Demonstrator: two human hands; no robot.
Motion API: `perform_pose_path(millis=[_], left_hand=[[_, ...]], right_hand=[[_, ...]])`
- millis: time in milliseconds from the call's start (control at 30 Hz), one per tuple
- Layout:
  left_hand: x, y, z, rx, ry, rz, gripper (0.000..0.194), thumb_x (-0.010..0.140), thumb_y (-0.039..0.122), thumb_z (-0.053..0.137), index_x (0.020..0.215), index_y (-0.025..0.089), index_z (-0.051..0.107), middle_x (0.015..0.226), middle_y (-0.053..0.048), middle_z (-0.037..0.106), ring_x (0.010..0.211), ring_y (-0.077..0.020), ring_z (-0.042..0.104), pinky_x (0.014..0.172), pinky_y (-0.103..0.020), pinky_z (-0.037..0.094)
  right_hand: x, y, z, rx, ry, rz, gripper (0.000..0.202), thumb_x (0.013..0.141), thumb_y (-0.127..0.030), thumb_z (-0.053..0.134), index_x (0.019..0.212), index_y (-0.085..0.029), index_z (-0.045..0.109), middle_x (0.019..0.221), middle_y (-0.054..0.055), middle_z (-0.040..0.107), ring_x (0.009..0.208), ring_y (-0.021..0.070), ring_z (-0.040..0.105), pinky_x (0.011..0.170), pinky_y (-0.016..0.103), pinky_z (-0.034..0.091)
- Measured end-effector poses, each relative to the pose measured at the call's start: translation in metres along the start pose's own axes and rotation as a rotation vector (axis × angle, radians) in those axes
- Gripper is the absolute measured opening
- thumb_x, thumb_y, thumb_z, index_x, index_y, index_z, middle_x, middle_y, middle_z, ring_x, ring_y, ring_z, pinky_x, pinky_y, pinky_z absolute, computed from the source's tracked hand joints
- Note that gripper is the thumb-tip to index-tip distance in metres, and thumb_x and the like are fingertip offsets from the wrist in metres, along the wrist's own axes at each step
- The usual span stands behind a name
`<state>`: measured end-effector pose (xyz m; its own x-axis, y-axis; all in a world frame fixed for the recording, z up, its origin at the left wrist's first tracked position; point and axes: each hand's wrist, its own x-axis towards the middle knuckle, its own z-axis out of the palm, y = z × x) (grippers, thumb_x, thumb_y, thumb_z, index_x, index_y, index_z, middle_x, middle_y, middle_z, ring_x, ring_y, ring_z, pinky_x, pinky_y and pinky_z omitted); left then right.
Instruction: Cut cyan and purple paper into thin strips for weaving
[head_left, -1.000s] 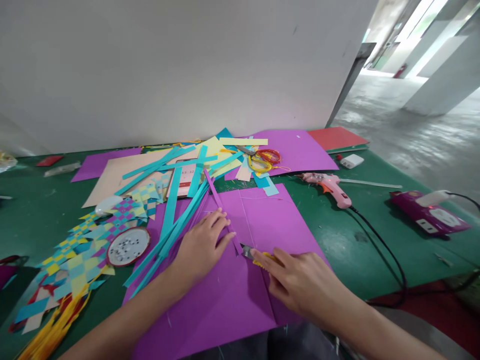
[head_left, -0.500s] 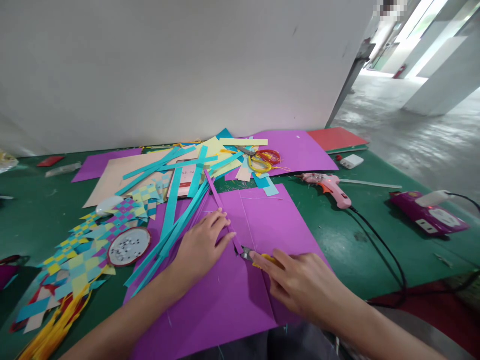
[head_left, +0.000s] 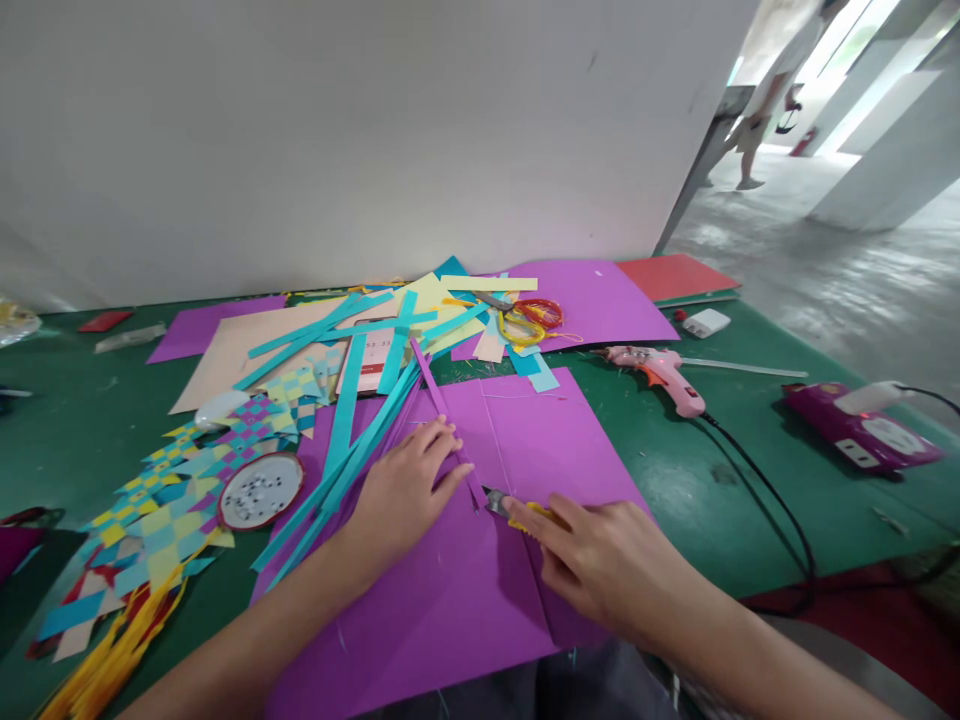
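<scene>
My left hand (head_left: 405, 490) presses a narrow purple paper strip (head_left: 429, 375) down with its fingertips, its thumb stretched along the right side. The strip lies slantwise on a large purple sheet (head_left: 420, 620). My right hand (head_left: 600, 560) is closed round a yellow utility knife (head_left: 496, 502), index finger along its top. The knife's blade points left, just right of the strip's near end and a little apart from it. Several long turquoise strips (head_left: 341, 470) lie beside my left hand and partly under its wrist.
Scissors (head_left: 525, 318) lie on paper scraps at the back, near a phone (head_left: 373, 358) under strips. A pink glue gun (head_left: 660, 375) and a purple power strip (head_left: 862, 430) are at right. Woven paper pieces (head_left: 165, 510) and a round dish (head_left: 262, 491) occupy the left. A person (head_left: 772, 100) walks beyond.
The knife's blade has shifted slightly right, away from the strip's near end. My left hand stays in place. A person has come into view at the upper right.
</scene>
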<state>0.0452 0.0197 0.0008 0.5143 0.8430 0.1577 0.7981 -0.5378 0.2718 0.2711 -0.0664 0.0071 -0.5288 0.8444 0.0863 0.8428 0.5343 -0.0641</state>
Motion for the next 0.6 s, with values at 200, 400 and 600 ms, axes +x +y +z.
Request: perform_pose_path(millis=[200, 400, 600], left_hand=[[0.001, -0.001, -0.001, -0.017, -0.009, -0.005, 0.024, 0.091, 0.037, 0.047, 0.104, 0.021, 0.059, 0.122, -0.008, 0.059, 0.115, -0.0259, 0.057, 0.092, -0.042, 0.05], [0.001, -0.001, -0.001, -0.041, 0.009, 0.0, 0.024, 0.091, 0.036, 0.048, 0.104, 0.021, 0.06, 0.122, -0.008, 0.06, 0.114, -0.0265, 0.058, 0.092, -0.042, 0.051], [0.001, -0.001, -0.001, -0.038, 0.007, -0.007, 0.024, 0.09, 0.037, 0.049, 0.105, 0.021, 0.059, 0.121, -0.007, 0.06, 0.11, -0.0257, 0.06, 0.09, -0.041, 0.051]], right_hand=[[0.003, -0.003, -0.008, -0.008, -0.053, 0.022, 0.052, 0.082, -0.021, 0.047, 0.134, -0.029, 0.044, 0.087, 0.0, 0.064, 0.056, 0.0107, 0.058, 0.047, 0.03, 0.018], [0.004, -0.006, -0.014, -0.019, -0.07, 0.041, 0.051, 0.082, -0.021, 0.048, 0.132, -0.029, 0.046, 0.086, 0.0, 0.065, 0.054, 0.0117, 0.058, 0.047, 0.03, 0.014], [0.003, -0.007, -0.014, -0.053, -0.077, 0.036, 0.05, 0.082, -0.023, 0.048, 0.132, -0.029, 0.046, 0.085, 0.0, 0.064, 0.052, 0.0115, 0.057, 0.047, 0.031, 0.013]])
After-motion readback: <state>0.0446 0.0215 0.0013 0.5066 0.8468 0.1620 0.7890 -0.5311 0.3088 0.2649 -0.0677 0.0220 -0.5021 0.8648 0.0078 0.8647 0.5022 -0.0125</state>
